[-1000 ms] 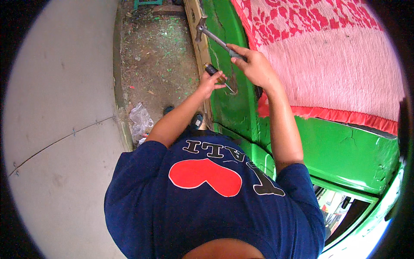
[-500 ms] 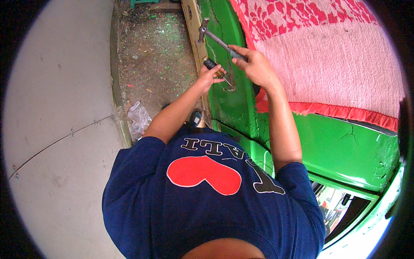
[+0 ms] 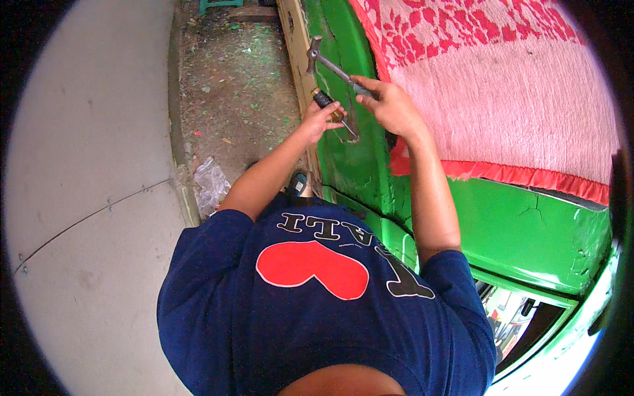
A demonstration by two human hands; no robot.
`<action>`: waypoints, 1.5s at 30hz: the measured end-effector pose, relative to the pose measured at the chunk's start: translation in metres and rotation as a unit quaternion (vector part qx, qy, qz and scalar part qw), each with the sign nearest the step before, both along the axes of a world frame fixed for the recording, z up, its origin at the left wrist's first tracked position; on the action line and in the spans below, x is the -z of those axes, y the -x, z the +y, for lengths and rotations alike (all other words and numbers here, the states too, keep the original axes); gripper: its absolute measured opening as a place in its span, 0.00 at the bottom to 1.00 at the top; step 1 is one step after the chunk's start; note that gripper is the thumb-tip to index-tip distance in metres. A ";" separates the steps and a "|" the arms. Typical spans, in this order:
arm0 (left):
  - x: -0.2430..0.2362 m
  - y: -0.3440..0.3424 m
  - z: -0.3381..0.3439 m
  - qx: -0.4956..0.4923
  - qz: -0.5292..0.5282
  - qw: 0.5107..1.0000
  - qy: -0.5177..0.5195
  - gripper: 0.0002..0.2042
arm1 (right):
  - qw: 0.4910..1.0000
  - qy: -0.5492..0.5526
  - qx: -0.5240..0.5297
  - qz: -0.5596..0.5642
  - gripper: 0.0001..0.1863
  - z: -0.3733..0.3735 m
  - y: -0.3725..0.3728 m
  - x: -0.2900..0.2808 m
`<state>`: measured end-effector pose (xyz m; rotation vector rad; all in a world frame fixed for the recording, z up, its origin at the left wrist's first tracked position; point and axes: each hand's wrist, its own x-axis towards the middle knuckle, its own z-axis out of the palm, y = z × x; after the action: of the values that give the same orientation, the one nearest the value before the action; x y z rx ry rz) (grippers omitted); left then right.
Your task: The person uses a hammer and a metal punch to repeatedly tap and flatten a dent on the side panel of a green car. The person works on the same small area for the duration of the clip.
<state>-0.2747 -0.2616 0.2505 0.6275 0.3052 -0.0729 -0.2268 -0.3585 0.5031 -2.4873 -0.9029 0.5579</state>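
Note:
My left hand [image 3: 321, 121] is closed around a screwdriver [image 3: 323, 99] with a black and amber handle. Its thin shaft slants down to the right, and the tip meets a cracked, bare patch [image 3: 352, 136] on the green vehicle body [image 3: 366, 165]. In my right hand [image 3: 394, 107] is a hammer [image 3: 332, 66], gripped by its grey handle. The metal hammer head is up and to the left, a little beyond the screwdriver's butt and apart from it.
A pink and red patterned towel [image 3: 489, 99] covers part of the green vehicle on the right. At left stands a pale grey panel wall [image 3: 92, 165]. Between them runs a dirt strip [image 3: 238, 99] with green flecks, a clear plastic bag [image 3: 211, 183] and a teal stool [image 3: 221, 4] at the far end.
The hammer head has shifted slightly nearer to me, toward the screwdriver's butt. Both hands keep their grips, and the screwdriver tip stays at the cracked patch.

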 end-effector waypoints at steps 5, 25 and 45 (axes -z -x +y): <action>-0.002 0.002 -0.001 0.006 0.009 1.000 -0.015 0.12 | 0.998 0.040 -0.055 -0.012 0.23 0.024 -0.003 -0.004; -0.006 0.003 -0.010 0.080 0.014 0.992 -0.101 0.12 | 0.953 0.240 -0.179 -0.040 0.23 0.038 -0.019 -0.011; -0.001 -0.002 0.001 -0.015 0.026 1.000 0.009 0.11 | 0.998 -0.026 0.046 -0.020 0.23 -0.018 -0.013 0.006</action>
<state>-0.2731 -0.2606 0.2517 0.6033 0.3643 -0.0634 -0.2134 -0.3766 0.4974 -2.4874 -0.8031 0.4493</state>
